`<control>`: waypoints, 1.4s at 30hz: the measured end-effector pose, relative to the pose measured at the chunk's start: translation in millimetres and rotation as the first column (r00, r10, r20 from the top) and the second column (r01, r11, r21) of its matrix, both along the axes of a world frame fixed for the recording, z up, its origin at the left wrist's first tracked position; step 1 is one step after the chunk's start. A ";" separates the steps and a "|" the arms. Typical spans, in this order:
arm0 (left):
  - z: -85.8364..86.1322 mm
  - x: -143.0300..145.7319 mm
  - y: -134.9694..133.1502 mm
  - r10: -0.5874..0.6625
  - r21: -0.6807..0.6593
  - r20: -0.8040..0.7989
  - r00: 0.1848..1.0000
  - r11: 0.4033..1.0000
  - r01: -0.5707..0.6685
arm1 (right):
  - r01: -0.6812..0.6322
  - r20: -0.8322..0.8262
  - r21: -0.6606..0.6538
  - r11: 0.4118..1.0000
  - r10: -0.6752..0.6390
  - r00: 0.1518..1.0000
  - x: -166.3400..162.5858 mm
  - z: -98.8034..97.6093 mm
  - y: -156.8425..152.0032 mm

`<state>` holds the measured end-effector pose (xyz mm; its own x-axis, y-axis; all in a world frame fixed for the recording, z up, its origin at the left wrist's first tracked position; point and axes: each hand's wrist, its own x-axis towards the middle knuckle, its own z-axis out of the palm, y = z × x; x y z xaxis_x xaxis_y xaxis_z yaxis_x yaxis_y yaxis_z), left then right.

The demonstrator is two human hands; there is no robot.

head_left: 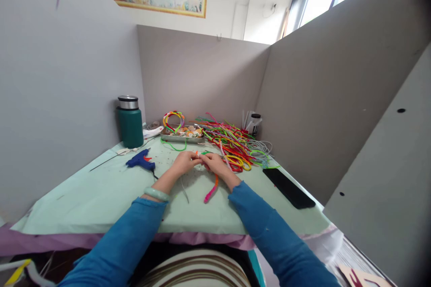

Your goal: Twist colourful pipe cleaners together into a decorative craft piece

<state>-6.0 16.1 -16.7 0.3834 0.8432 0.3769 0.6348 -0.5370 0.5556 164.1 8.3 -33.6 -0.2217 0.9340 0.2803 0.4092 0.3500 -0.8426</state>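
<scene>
Head camera view shows two bare hands which meet above the pale green table cover (111,204), near the middle of the table. Left hand (186,163) and right hand (214,163) are both pinching, with the fingers bent and the thumbs close together, and between their fingertips they grasp a small workpiece (197,153). This piece is mostly covered by the fingers, so its shape I cannot tell well; only a bit of orange stands out above the left fingertips. Under the right hand, on its near side, an orange-and-pink fuzzy strip (211,190) extends toward the person, its pink end nearest; whether it is joined to the workpiece is hidden. On the near side of the left hand, a thin grey cord (184,189) extends toward the person. Just beyond the right hand, and to its right, lies a tangled pile of coloured chenille stems (229,136). Beyond the left hand stands a metal tray (183,139) of small pieces, with a multicoloured hoop (173,122) upright at its left end. Blue glue gun (140,159) lies to the left of the left hand, near the green bottle (130,123), which stands upright. A black flat oblong (288,188) lies to the right, well apart from both hands.
</scene>
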 end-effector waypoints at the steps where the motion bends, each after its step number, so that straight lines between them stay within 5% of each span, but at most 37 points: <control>1: 0.2 -0.1 -0.3 0.014 0.003 -0.002 1.000 1.000 -0.014 | 0.006 0.005 0.007 1.000 -0.006 1.000 -0.2 0.8 -0.8; 13: 10.2 0.5 -10.6 0.068 -0.187 0.118 0.991 0.981 -0.045 | -0.039 -0.069 0.116 0.992 0.047 0.996 -0.6 3.1 -2.4; 25: -1.1 0.4 -3.2 0.087 -0.382 0.269 0.959 0.924 0.023 | -0.103 -0.089 0.117 0.988 0.114 0.990 -1.4 4.7 -5.8; 42: 13.5 5.3 -20.7 0.138 -0.490 0.288 0.948 0.871 0.022 | -0.070 0.125 0.269 0.961 0.037 0.992 -1.3 -0.3 -4.2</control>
<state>-0.7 -4.6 -3.2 0.2618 0.9651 0.0074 0.4124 -0.1188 0.9032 162.8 4.1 -33.8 -0.3157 0.8119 0.4911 0.4738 0.5833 -0.6597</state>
